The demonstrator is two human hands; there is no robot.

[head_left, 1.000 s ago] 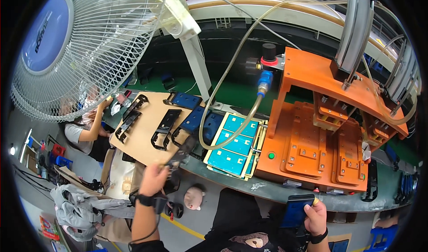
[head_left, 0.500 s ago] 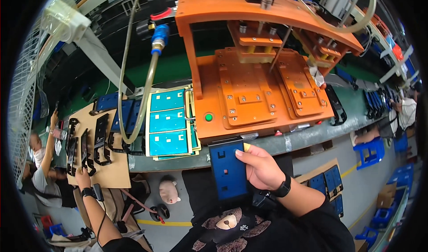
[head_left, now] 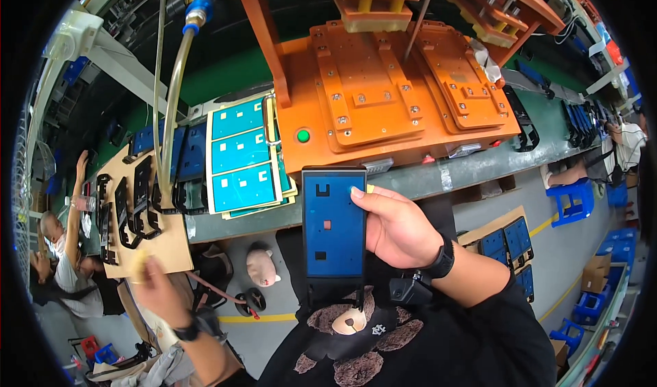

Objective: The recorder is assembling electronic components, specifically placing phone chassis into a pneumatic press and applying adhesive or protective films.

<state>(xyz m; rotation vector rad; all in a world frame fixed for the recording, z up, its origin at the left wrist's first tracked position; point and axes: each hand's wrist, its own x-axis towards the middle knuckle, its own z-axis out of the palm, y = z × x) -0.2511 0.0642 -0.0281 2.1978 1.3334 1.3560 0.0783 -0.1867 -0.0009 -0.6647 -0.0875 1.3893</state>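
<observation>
My right hand [head_left: 404, 229] grips a black plastic frame with a blue film face [head_left: 334, 226] by its right edge, the thumb on the blue side. Upright in front of my chest, the framed panel has small square cutouts and black legs at its lower end. My left hand [head_left: 159, 292], smeared by motion, is off the near edge of a cardboard sheet [head_left: 164, 250]; something yellow shows at its fingertips. Several bare black plastic frames [head_left: 140, 195] lie on that cardboard, just beyond the left hand.
An orange press machine [head_left: 383, 113] with a green button stands on the bench ahead. Left of it lie stacked blue film sheets [head_left: 239, 154]; a clear hose [head_left: 174, 106] hangs nearby. More blue panels [head_left: 503, 243] rest on cardboard at right, near a blue stool [head_left: 572, 199]. Another person [head_left: 75, 257] sits at far left.
My left hand has left the black frames on the cardboard and come toward me and to the right. The right hand has tilted the panel more upright, showing its whole blue face.
</observation>
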